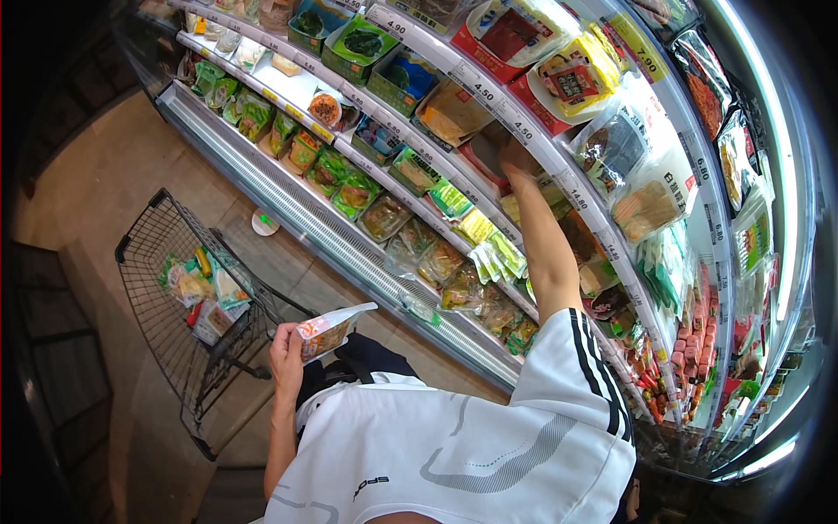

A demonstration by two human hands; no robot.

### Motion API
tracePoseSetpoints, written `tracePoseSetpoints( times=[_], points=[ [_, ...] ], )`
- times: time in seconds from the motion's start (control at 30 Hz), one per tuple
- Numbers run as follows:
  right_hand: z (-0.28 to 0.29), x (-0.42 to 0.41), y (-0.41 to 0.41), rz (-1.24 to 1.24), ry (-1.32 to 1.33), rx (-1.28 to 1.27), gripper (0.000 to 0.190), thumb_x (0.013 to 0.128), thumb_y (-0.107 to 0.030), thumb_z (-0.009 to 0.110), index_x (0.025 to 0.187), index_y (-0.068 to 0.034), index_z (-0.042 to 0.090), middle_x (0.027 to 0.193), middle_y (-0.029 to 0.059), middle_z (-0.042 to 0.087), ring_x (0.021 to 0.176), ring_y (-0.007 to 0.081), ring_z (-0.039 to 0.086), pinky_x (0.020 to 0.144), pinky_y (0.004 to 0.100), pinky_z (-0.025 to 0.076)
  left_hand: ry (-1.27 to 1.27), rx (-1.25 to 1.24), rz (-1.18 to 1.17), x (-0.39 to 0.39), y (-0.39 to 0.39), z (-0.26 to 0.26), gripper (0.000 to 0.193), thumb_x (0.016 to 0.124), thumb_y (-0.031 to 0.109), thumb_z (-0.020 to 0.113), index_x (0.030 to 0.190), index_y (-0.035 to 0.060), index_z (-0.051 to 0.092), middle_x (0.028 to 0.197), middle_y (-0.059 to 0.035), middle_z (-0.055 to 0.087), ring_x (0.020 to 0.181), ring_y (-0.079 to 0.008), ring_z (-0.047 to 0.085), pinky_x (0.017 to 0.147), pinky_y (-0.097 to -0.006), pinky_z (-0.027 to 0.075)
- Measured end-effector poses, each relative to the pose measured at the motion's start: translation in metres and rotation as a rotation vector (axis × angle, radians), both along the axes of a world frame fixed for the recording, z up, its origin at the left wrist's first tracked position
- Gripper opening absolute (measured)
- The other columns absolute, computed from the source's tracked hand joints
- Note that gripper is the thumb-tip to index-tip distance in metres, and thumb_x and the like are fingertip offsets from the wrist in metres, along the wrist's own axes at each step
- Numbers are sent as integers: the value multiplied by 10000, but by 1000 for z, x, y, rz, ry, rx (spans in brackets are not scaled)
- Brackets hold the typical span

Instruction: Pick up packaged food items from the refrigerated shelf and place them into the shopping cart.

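My left hand [285, 357] grips the edge of a flat plastic food pouch [329, 333] with a white top and orange printing, held beside my waist. My right arm stretches up into the refrigerated display shelves. There my right hand [519, 160] reaches in beneath a shelf edge, in shadow, and its fingers are mostly hidden. Close by it is a red-edged food tray [483, 157]. To its left sits a clear-topped pack of pale brown food [453, 112]. Whether the right hand grips anything cannot be seen.
A wire shopping cart [163, 314] stands at my left, with several bagged groceries [209, 281] inside. The chiller's metal front ledge [275, 173] runs diagonally before me. Price rails [471, 85] edge the stacked shelves. A round sticker [265, 222] lies on the floor.
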State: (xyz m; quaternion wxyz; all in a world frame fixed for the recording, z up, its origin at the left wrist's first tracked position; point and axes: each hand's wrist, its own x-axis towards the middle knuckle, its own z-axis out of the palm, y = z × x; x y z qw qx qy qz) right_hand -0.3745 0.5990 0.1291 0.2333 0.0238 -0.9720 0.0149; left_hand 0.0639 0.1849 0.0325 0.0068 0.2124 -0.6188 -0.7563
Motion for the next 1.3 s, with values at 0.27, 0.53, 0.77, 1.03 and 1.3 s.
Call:
tracePoseSetpoints(
  times=[0.27, 0.53, 0.77, 1.03, 1.3],
  points=[
    [-3, -12, 8, 9, -136, -61, 513, 920, -363, 560, 1355, -93, 545, 1388, 242, 518, 1283, 455, 472, 1082, 525, 368, 2, -12, -20, -10, 0, 8, 183, 1041, 157, 491, 1029, 1, 585, 930, -22, 625, 835, -62, 554, 749, -231, 476],
    [3, 34, -31, 210, 30, -276, 368, 947, -251, 556, 1259, -64, 614, 1289, 209, 599, 1179, 404, 561, 1023, 486, 427, 9, 40, 69, -24, -5, 19, 190, 1032, 171, 503, 1060, 11, 601, 966, -19, 618, 891, -69, 540, 798, -229, 453],
    [7, 213, -127, 600, -961, -1051, 544, 923, -283, 694, 1388, -44, 544, 1110, 38, 675, 948, 101, 633, 780, 266, 494, 56, 190, 51, -85, 8, 56, 215, 1032, 210, 528, 1073, 17, 612, 955, -5, 619, 871, -60, 542, 782, -230, 448],
    [-21, 249, -128, 441, -1082, -1278, 228, 898, -252, 760, 911, -27, 724, 679, -41, 628, 540, 28, 512, 474, 207, 387, 58, 220, -181, -145, 47, 77, 221, 1033, 195, 516, 1090, 0, 603, 997, -19, 651, 930, -62, 579, 831, -245, 465],
    [7, 178, -41, 180, -321, -1398, 196, 926, -202, 715, 963, -11, 688, 667, 14, 636, 533, 82, 568, 494, 241, 467, 186, 9, -311, -149, 73, 67, 396, 1001, 193, 568, 1346, 16, 490, 1318, -110, 537, 1137, -195, 584, 927, -325, 483]
  ],
)
